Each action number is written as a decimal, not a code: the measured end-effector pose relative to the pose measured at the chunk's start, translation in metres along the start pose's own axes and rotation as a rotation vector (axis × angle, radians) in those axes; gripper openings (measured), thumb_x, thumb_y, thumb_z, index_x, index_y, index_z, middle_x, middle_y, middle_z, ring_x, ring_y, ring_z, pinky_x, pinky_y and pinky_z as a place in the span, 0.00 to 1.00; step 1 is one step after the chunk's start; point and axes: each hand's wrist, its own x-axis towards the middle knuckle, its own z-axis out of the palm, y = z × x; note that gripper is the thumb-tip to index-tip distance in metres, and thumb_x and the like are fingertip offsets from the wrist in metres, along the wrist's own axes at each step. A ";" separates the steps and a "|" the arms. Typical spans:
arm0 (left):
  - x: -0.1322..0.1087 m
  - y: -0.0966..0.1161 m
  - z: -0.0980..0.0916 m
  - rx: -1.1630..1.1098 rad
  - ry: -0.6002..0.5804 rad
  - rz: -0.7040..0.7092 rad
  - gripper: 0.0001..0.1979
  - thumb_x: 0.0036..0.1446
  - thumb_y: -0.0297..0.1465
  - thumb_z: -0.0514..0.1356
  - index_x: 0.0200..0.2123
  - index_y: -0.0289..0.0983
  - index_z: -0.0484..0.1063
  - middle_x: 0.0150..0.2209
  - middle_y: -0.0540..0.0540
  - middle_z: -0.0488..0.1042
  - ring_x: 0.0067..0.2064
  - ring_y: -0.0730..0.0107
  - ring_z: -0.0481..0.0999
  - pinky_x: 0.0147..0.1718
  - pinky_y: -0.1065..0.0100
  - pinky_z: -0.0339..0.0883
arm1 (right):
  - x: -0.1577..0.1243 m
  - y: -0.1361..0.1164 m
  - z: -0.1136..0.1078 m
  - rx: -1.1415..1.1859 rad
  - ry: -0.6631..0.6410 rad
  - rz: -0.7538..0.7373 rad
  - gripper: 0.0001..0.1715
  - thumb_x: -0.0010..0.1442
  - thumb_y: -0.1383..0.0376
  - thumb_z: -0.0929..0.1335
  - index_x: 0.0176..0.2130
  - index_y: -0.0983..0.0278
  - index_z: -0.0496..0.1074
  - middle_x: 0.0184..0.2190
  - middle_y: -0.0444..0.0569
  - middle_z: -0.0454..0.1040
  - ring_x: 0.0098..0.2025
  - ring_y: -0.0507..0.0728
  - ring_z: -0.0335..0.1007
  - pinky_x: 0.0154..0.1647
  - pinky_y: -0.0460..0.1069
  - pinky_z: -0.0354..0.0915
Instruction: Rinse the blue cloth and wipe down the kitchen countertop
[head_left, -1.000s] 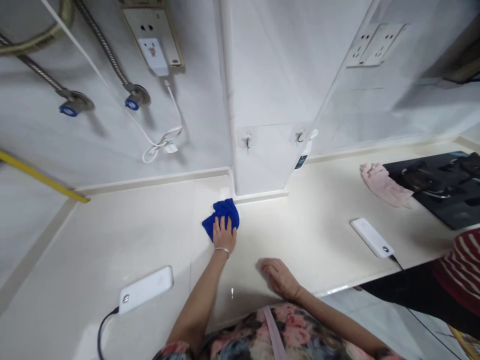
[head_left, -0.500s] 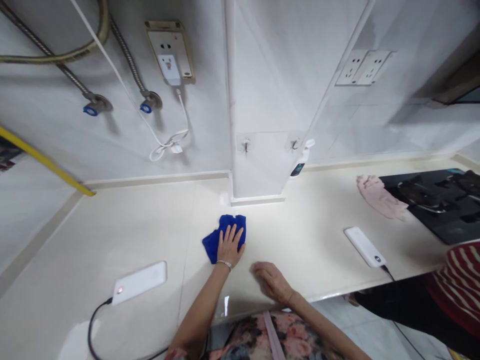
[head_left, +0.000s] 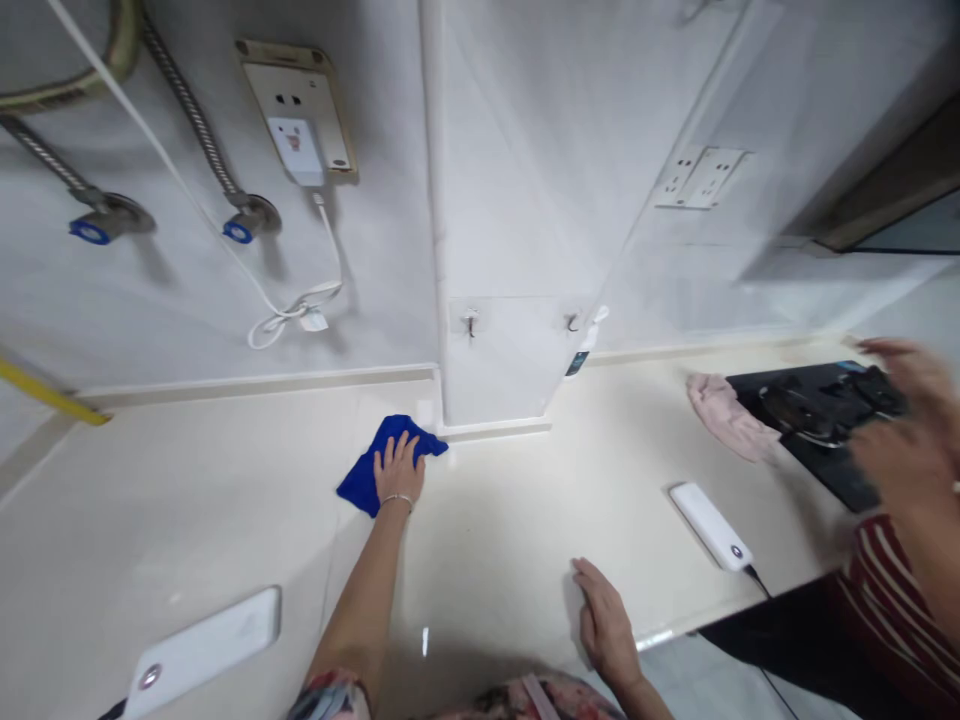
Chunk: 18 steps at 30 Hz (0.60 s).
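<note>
My left hand (head_left: 399, 470) lies flat with spread fingers on a blue cloth (head_left: 363, 484), pressing it to the pale countertop (head_left: 487, 540). The cloth is bunched and creased, and one corner reaches toward the base of the wall pillar (head_left: 499, 385). A thin bracelet (head_left: 397, 499) circles my left wrist. Near the counter's front edge, my right hand (head_left: 604, 620) rests on the surface, fingers stretched out and holding nothing.
White power banks with black cables lie at the left (head_left: 206, 650) and right (head_left: 711, 525). A pink cloth (head_left: 729, 415) sits beside the black gas stove (head_left: 814, 400). Another person's blurred hands (head_left: 911, 440) are over the stove. A white bottle (head_left: 581, 350) stands behind the pillar.
My left hand has slid the blue cloth leftward along the counter. My right hand has moved right with straighter fingers. The other person's hands have come into view, and my view has shifted.
</note>
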 end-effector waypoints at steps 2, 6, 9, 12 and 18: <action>0.016 -0.005 0.000 -0.008 -0.015 0.006 0.26 0.69 0.37 0.48 0.68 0.48 0.65 0.73 0.50 0.56 0.75 0.56 0.48 0.72 0.45 0.39 | -0.001 -0.001 0.001 -0.008 -0.003 0.005 0.27 0.64 0.72 0.60 0.59 0.58 0.68 0.61 0.53 0.73 0.63 0.64 0.70 0.57 0.65 0.76; 0.048 -0.010 -0.002 -0.029 -0.053 0.019 0.25 0.69 0.39 0.49 0.67 0.52 0.65 0.73 0.52 0.57 0.75 0.57 0.48 0.72 0.46 0.38 | -0.002 0.002 0.001 -0.057 0.007 -0.045 0.25 0.64 0.71 0.60 0.57 0.59 0.70 0.59 0.55 0.75 0.59 0.65 0.74 0.52 0.63 0.78; 0.072 -0.009 -0.003 -0.044 -0.050 0.007 0.25 0.69 0.38 0.50 0.67 0.52 0.65 0.73 0.51 0.57 0.75 0.57 0.49 0.72 0.45 0.38 | -0.003 0.004 0.000 -0.091 -0.017 -0.076 0.25 0.63 0.73 0.60 0.58 0.61 0.69 0.59 0.57 0.75 0.59 0.66 0.74 0.53 0.63 0.78; 0.097 -0.006 -0.002 -0.056 -0.048 0.001 0.25 0.68 0.38 0.50 0.66 0.51 0.66 0.72 0.50 0.58 0.74 0.57 0.50 0.72 0.46 0.38 | -0.003 0.005 0.000 -0.096 -0.025 -0.075 0.26 0.63 0.74 0.61 0.58 0.61 0.68 0.59 0.57 0.75 0.60 0.66 0.73 0.53 0.62 0.78; 0.144 -0.010 0.006 -0.045 -0.038 0.044 0.25 0.68 0.40 0.50 0.66 0.51 0.66 0.72 0.48 0.60 0.74 0.55 0.50 0.71 0.45 0.38 | 0.004 -0.006 -0.005 -0.090 -0.025 -0.009 0.26 0.62 0.73 0.61 0.56 0.60 0.71 0.58 0.54 0.76 0.60 0.65 0.73 0.53 0.62 0.78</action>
